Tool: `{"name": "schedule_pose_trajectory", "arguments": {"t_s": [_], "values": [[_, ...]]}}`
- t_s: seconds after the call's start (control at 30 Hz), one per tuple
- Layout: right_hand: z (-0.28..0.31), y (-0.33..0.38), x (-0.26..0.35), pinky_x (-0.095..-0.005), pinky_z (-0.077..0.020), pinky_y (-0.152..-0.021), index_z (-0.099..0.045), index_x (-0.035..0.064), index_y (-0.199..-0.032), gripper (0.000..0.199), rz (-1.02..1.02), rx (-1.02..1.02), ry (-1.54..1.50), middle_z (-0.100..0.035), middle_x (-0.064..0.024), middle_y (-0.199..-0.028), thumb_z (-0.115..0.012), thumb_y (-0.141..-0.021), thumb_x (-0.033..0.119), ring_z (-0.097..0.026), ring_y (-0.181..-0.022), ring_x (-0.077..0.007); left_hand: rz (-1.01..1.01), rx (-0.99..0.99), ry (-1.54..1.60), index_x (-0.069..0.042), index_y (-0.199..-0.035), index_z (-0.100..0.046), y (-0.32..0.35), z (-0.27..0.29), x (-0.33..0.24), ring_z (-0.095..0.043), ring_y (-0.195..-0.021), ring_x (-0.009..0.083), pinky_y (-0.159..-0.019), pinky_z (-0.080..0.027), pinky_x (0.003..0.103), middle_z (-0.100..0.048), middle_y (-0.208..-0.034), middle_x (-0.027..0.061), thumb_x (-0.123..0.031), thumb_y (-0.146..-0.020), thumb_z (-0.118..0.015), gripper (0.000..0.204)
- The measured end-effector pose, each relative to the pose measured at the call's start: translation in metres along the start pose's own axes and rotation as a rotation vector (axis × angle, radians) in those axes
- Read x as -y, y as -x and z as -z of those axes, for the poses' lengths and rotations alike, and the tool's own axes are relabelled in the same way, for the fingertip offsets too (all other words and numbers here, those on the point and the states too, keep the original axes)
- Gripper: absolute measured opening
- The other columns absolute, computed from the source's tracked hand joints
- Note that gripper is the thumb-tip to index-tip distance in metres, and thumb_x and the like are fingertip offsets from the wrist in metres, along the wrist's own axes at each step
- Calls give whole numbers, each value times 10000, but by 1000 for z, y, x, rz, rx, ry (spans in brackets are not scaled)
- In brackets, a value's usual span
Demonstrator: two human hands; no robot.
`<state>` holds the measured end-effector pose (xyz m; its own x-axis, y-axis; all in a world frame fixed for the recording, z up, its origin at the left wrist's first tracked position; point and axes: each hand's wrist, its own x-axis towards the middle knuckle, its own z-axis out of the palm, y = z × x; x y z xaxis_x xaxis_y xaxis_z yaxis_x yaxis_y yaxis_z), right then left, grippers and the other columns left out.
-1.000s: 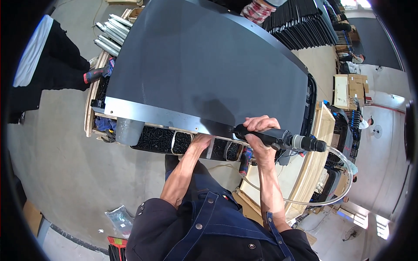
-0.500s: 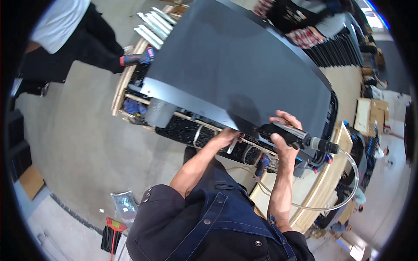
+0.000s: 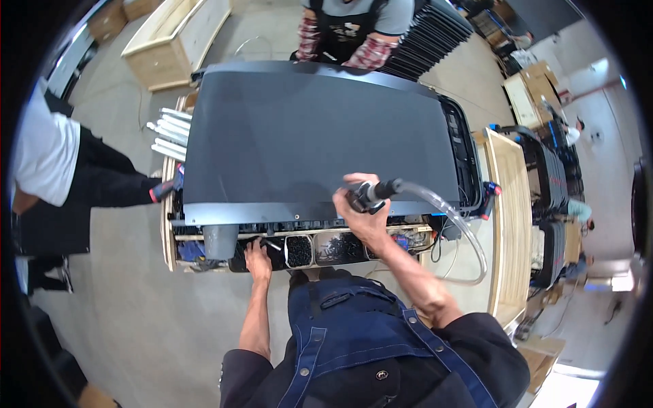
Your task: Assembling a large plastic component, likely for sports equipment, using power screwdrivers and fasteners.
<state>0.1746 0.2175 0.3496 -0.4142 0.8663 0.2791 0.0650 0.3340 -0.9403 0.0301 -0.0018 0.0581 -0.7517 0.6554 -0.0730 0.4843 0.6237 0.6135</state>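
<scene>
A large dark flat panel [image 3: 320, 139] lies on a workbench. My right hand [image 3: 359, 212] grips a black air-powered screwdriver [image 3: 373, 193] held upright over the panel's near edge; a clear hose [image 3: 454, 217] curves away from it to the right. My left hand [image 3: 258, 257] reaches into a row of small parts bins [image 3: 309, 249] under the panel's front edge, fingers down among the black screws. I cannot tell whether it holds one.
A person in a dark apron and plaid sleeves [image 3: 347, 34] stands at the far side of the panel. Another person in a white shirt [image 3: 47, 170] stands at the left. Wooden crates [image 3: 507, 217], stacked black panels [image 3: 435, 34] and metal tubes [image 3: 166, 132] surround the bench.
My left hand has dropped from the panel's edge into the parts bins. My right hand has turned the screwdriver upright over the panel. The view has swung to face the panel squarely.
</scene>
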Motion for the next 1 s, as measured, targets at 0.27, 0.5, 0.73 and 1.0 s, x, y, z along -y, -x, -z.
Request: {"name": "schedule_pose_trajectory", "arguments": {"t_s": [0.27, 0.5, 0.73, 1.0], "values": [[40, -24, -3, -296, -525, -753, -606, 11, -1148, 373, -191, -397, -300, -650, -23, -891, -773, -821, 73, -626, -825, -114, 170, 636, 958, 16, -1219, -662, 3, 19, -133, -671, -937, 169, -852, -548, 315, -708, -1070, 92, -274, -970, -677, 383], [106, 43, 26, -304, -501, -783, -574, 47, -1158, 543, -317, 0, -102, -633, -7, -879, -876, -747, 231, -606, -838, -115, 344, 867, 1215, -40, -1435, -451, 23, 11, -208, -658, -962, 188, -815, -544, 336, -655, -1135, 109, -300, -964, -697, 592], [280, 118, 36, -324, -489, -848, -572, 45, -1215, 593, -538, -404, 116, -618, -26, -990, -870, -767, 295, -586, -912, -127, 399, 494, 1397, -98, -1263, -508, 13, -18, -218, -542, -1257, 279, -1092, -407, 482, -583, -1298, 118, -418, -963, -673, 468], [529, 160, -51, -279, -486, -703, -628, 49, -951, 366, -566, -782, 390, -617, 9, -802, -877, -728, 196, -553, -738, -99, 621, 192, 1582, -91, -1115, -646, -3, -29, -265, -589, -1092, 226, -906, -521, 400, -654, -1111, 90, -328, -899, -759, 340]]}}
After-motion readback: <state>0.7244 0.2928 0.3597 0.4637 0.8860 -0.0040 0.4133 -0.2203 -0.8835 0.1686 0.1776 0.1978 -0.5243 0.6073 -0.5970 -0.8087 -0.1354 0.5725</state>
